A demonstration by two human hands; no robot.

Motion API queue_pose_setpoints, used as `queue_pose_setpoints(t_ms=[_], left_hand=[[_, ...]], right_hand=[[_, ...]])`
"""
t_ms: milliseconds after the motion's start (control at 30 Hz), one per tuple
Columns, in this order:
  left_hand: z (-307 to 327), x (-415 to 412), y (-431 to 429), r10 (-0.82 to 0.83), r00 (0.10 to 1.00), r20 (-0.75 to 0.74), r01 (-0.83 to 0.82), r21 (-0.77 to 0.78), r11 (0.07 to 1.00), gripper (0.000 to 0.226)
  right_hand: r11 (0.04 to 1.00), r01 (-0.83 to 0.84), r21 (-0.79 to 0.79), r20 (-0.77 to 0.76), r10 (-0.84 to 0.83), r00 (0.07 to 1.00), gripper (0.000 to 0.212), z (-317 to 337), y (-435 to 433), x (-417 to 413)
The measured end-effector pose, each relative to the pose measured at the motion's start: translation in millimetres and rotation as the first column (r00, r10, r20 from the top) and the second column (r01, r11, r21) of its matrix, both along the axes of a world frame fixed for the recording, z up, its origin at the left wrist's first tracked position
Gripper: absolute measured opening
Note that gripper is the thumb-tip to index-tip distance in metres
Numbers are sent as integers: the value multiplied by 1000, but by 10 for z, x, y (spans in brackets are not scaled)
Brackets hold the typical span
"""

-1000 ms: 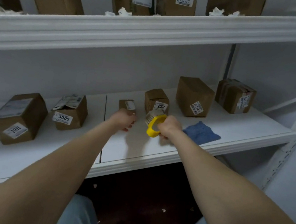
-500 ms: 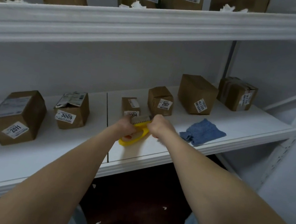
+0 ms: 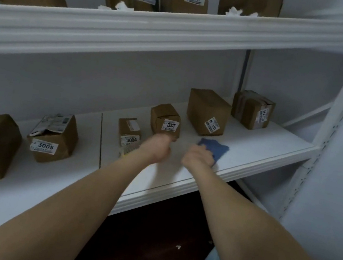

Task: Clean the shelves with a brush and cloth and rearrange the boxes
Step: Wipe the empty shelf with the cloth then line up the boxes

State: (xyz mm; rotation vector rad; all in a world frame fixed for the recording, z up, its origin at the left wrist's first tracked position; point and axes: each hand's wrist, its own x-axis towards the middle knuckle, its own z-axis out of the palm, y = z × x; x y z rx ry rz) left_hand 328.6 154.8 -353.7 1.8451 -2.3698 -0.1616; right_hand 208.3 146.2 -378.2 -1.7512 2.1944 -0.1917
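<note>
Cloth [image 3: 215, 149] gripped on the shelf [image 3: 257, 147], brush [image 3: 125, 151] barely showing

Taking box 2007 [image 3: 165, 120] as the mark: the blue cloth lies just right of it and nearer the shelf edge, and the right hand [image 3: 198, 159] has its fingers curled over the cloth's near end, bunching it. The left hand [image 3: 158, 148] is directly in front of 2007, balled in a fist and blurred. A pale, blurred bit of the brush peeks out left of 2007, beside that wrist; whether the fist holds it, I cannot tell. Box 3004 [image 3: 130, 133] stands just left of 2007, box 3005 [image 3: 52, 138] farther left, and a bigger box [image 3: 208, 113] just right of it
</note>
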Motion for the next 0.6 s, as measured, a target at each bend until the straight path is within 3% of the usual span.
queue_pose_setpoints(t_ms=[67,133,300,600], left_hand=[[-58,-240,-84,-65,998,-17,66,79,995,46],[-93,-463,-165,-99,994,-47,103,104,989,43],[-153,-1093,-383,-175,954,-245,215,147,966,40],[-279,-2162,-940,-237,939,-248,279,149,949,33]], right_hand=[[993,-110,-49,29,111,993,45,-9,-52,-18],[991,-118,-67,42,121,992,41,-8,-126,-165],[997,27,-68,63,-22,998,41,-48,-419,-788],[965,261,-24,77,-259,963,56,-171,-1027,-1869]])
